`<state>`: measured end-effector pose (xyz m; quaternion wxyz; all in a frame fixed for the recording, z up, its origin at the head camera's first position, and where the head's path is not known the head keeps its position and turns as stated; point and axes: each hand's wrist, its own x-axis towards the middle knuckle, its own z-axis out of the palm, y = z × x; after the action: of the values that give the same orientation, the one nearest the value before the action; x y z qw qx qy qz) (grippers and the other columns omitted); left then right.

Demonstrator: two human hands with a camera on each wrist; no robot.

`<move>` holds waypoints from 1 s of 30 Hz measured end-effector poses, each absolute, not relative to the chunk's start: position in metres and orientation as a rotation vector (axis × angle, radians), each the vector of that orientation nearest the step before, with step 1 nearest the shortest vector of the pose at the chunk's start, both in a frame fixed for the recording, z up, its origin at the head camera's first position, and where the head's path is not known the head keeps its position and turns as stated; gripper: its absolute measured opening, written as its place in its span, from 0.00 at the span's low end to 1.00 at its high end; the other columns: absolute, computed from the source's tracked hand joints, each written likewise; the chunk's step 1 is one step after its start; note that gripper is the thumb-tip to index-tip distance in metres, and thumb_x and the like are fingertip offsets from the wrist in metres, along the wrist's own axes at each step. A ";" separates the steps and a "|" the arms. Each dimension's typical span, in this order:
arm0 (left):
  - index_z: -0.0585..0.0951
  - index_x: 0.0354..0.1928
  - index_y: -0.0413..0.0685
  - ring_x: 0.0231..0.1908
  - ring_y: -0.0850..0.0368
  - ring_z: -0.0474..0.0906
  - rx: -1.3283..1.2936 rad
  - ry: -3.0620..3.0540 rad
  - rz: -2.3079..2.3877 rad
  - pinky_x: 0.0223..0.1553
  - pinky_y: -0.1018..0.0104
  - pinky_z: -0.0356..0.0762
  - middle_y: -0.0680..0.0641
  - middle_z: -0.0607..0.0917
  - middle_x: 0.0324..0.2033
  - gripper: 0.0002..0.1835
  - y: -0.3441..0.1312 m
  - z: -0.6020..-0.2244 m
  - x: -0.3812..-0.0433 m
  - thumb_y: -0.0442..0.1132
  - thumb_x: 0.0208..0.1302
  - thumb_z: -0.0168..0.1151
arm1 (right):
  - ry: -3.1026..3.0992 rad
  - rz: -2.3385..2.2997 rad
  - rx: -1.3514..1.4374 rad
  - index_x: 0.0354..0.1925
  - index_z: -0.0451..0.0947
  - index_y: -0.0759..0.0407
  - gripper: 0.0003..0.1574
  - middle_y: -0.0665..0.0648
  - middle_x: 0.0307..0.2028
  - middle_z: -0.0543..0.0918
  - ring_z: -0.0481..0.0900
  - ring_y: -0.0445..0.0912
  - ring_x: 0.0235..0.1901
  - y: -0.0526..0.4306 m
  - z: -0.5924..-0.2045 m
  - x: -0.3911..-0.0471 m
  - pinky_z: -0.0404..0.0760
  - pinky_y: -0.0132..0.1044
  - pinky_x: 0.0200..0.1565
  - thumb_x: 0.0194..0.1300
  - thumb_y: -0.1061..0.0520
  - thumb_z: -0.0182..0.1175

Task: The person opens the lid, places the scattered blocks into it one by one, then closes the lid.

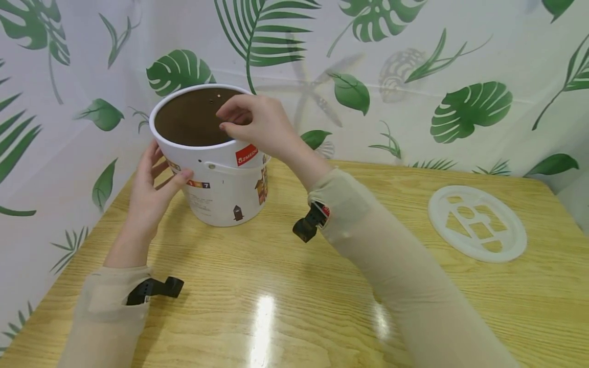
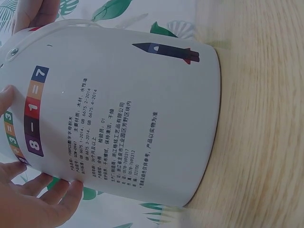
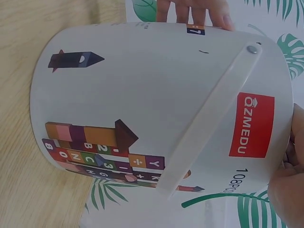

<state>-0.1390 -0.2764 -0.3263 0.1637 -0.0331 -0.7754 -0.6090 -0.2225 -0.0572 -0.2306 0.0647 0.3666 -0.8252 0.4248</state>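
Observation:
A white bucket (image 1: 223, 191) with a brown inside and a red label stands upright on the table at the left. My left hand (image 1: 154, 191) grips its left side, thumb on the front and fingers curving around the wall. In the left wrist view those fingertips touch the printed side. Over the right part of the bucket's opening is my right hand (image 1: 257, 122), palm side down, its fingers loosely bent and a gap between thumb and index finger. I see nothing between them. In the right wrist view the bucket's edge partly hides these fingers.
A flat white round lid (image 1: 479, 223) with shaped cut-outs lies at the right of the wooden table (image 1: 221, 306). The bucket's white handle (image 3: 209, 121) hangs down its front. Behind the table hangs a leaf-patterned cloth (image 1: 285, 36).

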 end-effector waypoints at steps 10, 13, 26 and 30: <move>0.51 0.74 0.68 0.67 0.48 0.55 -0.086 -2.220 -1.729 0.64 0.46 0.61 0.52 0.56 0.71 0.43 -0.277 -0.327 -0.139 0.45 0.62 0.65 | -2.465 1.282 1.110 0.43 0.82 0.58 0.11 0.50 0.37 0.83 0.79 0.36 0.35 -0.058 -0.234 -0.222 0.77 0.24 0.42 0.61 0.59 0.65; 0.52 0.74 0.68 0.67 0.48 0.55 -0.089 -2.220 -1.727 0.64 0.46 0.61 0.52 0.56 0.71 0.43 -0.277 -0.328 -0.139 0.45 0.62 0.65 | -2.443 1.284 1.111 0.43 0.82 0.58 0.10 0.49 0.37 0.83 0.78 0.36 0.35 -0.058 -0.235 -0.222 0.77 0.24 0.41 0.62 0.59 0.65; 0.51 0.74 0.70 0.67 0.49 0.54 -0.082 -2.218 -1.742 0.65 0.45 0.60 0.53 0.55 0.71 0.43 -0.277 -0.330 -0.136 0.45 0.63 0.64 | -2.279 1.569 1.175 0.46 0.80 0.62 0.13 0.52 0.41 0.83 0.79 0.39 0.39 -0.032 -0.229 -0.201 0.78 0.32 0.46 0.62 0.60 0.65; 0.51 0.74 0.69 0.67 0.49 0.54 -0.105 -2.205 -1.749 0.65 0.45 0.60 0.52 0.55 0.71 0.43 -0.276 -0.330 -0.135 0.44 0.63 0.64 | -2.287 1.547 1.202 0.45 0.80 0.65 0.13 0.55 0.42 0.83 0.80 0.41 0.39 -0.010 -0.229 -0.190 0.78 0.33 0.47 0.60 0.63 0.66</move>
<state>-0.1355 -0.2761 -0.3300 0.1619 -0.0370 -0.7727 -0.6127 -0.1905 -0.0099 -0.2291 0.0650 0.3984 -0.7578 0.5126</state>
